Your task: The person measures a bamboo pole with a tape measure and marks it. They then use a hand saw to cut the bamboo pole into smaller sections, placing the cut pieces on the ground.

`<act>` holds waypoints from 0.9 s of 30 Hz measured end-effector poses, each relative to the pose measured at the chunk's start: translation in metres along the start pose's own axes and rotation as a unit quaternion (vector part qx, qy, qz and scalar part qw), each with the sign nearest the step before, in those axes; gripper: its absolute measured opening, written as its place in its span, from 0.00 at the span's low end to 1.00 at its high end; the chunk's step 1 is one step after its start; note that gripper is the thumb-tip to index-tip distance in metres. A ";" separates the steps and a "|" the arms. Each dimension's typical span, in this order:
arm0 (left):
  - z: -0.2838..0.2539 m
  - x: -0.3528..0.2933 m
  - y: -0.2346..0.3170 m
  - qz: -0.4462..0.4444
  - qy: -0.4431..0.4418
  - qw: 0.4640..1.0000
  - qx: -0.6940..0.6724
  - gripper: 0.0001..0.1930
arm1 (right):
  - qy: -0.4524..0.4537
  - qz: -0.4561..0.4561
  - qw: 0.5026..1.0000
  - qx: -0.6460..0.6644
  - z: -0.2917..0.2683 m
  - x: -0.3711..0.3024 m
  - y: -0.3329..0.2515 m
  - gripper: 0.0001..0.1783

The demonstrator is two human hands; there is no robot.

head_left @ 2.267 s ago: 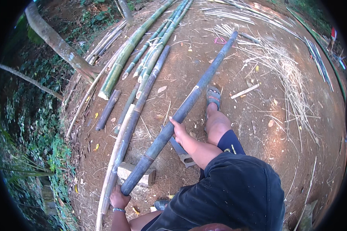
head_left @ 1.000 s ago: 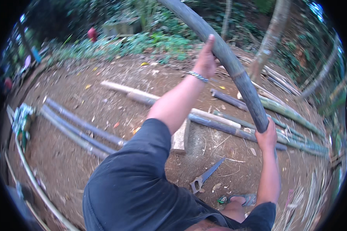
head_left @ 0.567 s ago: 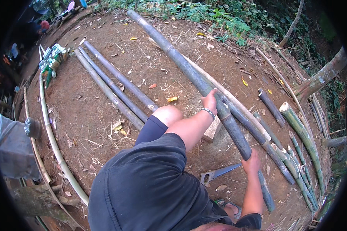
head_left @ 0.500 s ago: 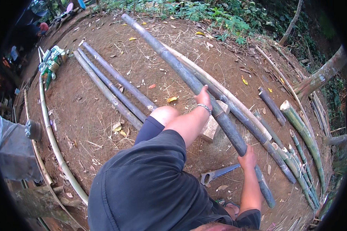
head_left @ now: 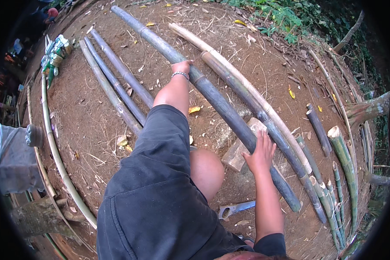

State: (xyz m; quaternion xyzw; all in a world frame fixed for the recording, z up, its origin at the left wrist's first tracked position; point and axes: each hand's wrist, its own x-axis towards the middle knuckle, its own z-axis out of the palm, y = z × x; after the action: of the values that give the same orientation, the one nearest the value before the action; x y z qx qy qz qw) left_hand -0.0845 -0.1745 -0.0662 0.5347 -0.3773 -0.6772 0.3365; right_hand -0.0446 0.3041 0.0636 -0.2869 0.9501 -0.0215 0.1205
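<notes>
A long, dark bamboo pole (head_left: 221, 105) slants across the middle, from far left to near right. My left hand (head_left: 182, 68) is closed around its upper half. Further down the pole, my right hand (head_left: 261, 152) is open, its fingers stretched out over the pole's surface. Beneath the pole, close to my right hand, is a pale wooden block (head_left: 235, 155). A handsaw (head_left: 236, 209) with a light grip lies on the soil beside my right forearm. Just right of the pole lie another dark bamboo pole (head_left: 286, 151) and a pale bamboo length (head_left: 251, 92).
Three bamboo poles (head_left: 119, 69) lie to the left, near a bundle of short green pieces (head_left: 55, 56). Several green bamboo lengths (head_left: 344, 149) and a short dark piece (head_left: 318, 130) are at right. A tree trunk (head_left: 368, 108) and green plants (head_left: 281, 17) border the ground.
The pole has shifted left, away from the neighbouring dark pole. My left hand moved left with it; my right hand slid up along it and its fingers opened out.
</notes>
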 end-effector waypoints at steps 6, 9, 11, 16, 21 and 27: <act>-0.045 0.070 -0.057 -0.037 0.093 0.995 0.029 0.17 | -0.025 0.137 0.989 -0.057 0.054 -0.085 0.101 0.62; -0.039 0.058 -0.079 -0.039 0.096 0.994 0.034 0.18 | -0.009 0.216 0.974 -0.071 0.075 -0.110 0.156 0.56; -0.029 0.049 -0.076 -0.014 0.066 0.998 0.019 0.18 | -0.028 0.222 0.972 -0.072 0.086 -0.112 0.181 0.52; -0.025 0.047 -0.067 -0.022 0.024 0.998 0.045 0.19 | -0.018 0.175 0.983 -0.058 0.096 -0.088 0.177 0.45; -0.040 0.064 -0.084 -0.113 -0.120 0.986 0.021 0.16 | -0.013 0.202 0.974 -0.098 0.085 -0.084 0.210 0.42; -0.004 0.014 -0.132 -0.166 -0.122 0.977 0.064 0.15 | -0.009 0.350 0.929 -0.121 0.085 -0.130 0.235 0.51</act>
State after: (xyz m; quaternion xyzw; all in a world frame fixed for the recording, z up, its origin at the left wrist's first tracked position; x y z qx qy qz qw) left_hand -0.0903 -0.1227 -0.1885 0.5236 -0.3639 -0.7581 0.1367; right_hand -0.0463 0.5742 -0.0164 0.0514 0.9845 0.1395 0.0932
